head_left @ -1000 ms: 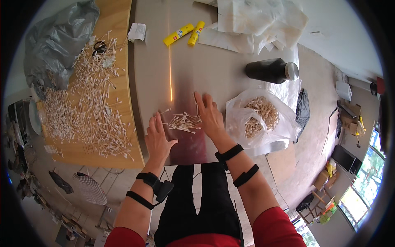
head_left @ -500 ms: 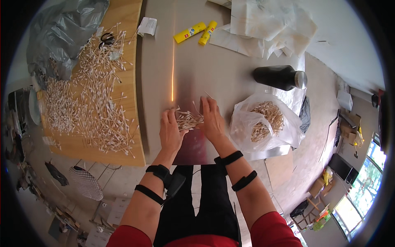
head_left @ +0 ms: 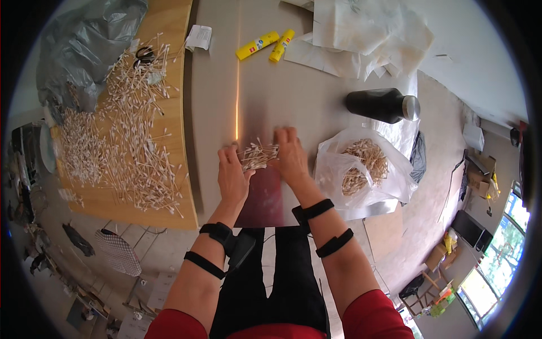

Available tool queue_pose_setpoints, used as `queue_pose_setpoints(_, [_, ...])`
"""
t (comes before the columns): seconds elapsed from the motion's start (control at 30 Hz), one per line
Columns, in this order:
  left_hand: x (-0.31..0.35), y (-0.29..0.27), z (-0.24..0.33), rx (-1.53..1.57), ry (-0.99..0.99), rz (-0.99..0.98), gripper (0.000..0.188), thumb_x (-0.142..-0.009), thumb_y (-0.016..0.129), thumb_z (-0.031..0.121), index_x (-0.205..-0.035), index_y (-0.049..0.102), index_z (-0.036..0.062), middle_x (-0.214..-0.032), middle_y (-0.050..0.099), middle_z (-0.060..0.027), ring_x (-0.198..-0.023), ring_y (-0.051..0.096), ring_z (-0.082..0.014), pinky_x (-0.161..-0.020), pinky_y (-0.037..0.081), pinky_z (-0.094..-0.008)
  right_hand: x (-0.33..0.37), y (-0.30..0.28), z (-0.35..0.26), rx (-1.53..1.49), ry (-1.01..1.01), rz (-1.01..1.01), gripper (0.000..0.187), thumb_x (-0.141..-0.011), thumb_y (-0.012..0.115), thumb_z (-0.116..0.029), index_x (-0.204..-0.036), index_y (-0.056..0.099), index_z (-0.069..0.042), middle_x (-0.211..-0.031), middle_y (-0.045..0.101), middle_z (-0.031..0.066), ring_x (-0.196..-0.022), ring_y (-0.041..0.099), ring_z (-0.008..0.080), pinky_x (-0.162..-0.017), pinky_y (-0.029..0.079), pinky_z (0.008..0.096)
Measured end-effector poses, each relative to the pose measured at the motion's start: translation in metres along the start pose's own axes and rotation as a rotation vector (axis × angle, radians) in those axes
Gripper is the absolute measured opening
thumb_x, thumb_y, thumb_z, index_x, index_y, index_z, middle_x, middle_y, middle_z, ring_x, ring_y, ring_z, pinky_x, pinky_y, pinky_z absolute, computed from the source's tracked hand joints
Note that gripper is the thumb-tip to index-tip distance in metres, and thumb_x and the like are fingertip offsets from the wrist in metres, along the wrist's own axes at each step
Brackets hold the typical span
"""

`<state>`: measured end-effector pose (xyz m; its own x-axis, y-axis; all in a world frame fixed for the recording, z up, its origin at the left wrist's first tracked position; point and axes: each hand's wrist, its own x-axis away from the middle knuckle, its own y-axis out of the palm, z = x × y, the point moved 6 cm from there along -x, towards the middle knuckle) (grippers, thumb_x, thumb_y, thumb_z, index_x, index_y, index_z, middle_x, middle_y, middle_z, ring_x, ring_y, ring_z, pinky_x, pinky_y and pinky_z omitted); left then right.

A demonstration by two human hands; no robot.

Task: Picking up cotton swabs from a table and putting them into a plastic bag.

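Hands apart, left hand (head_left: 231,178) and right hand (head_left: 292,161) flanking a loose swab pile (head_left: 259,156) on the metal table (head_left: 217,96); can't tell if either set of fingers pinches any. Swabs lie crossed, so uneven side pressure could pop some out the top or bottom gap. Bare sheet looks slick, so strays could skid.
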<state>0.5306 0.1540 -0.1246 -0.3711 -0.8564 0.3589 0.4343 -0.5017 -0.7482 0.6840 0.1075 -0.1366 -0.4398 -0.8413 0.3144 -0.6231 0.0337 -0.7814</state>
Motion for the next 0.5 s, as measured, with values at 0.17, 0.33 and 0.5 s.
queue_pose_setpoints(0.17, [-0.001,0.021,-0.001,0.019,0.071,0.045,0.052,-0.068,0.072,-0.002,-0.112,0.044,0.0030,-0.110,0.046,-0.0166,-0.100,0.053,-0.0374,-0.083,0.046,-0.0427,0.014,0.033,-0.008,0.016,-0.106,-0.013,0.041,-0.070,0.065,-0.001,-0.108,0.051,-0.010,-0.115,0.048,0.0106,-0.100,0.054,0.0342,-0.076,0.051,0.0417])
queue_pose_setpoints(0.33, [-0.005,0.029,-0.010,0.102,0.066,0.119,0.036,-0.075,0.061,-0.005,-0.107,0.049,0.0016,-0.105,0.050,-0.0171,-0.096,0.053,-0.0376,-0.080,0.046,-0.0435,0.022,0.050,-0.030,-0.203,-0.153,0.063,0.040,-0.069,0.067,-0.001,-0.106,0.054,-0.007,-0.108,0.054,0.0113,-0.090,0.059,0.0351,-0.076,0.051,0.0443])
queue_pose_setpoints(0.5, [-0.004,0.025,-0.024,0.252,0.075,0.118,0.025,-0.079,0.056,-0.005,-0.103,0.055,-0.0001,-0.099,0.057,-0.0163,-0.092,0.059,-0.0328,-0.077,0.049,-0.0385,0.024,0.059,-0.014,-0.657,0.013,0.094,0.031,-0.075,0.057,0.010,-0.104,0.059,-0.001,-0.094,0.063,0.0141,-0.084,0.065,0.0292,-0.068,0.054,0.0342])
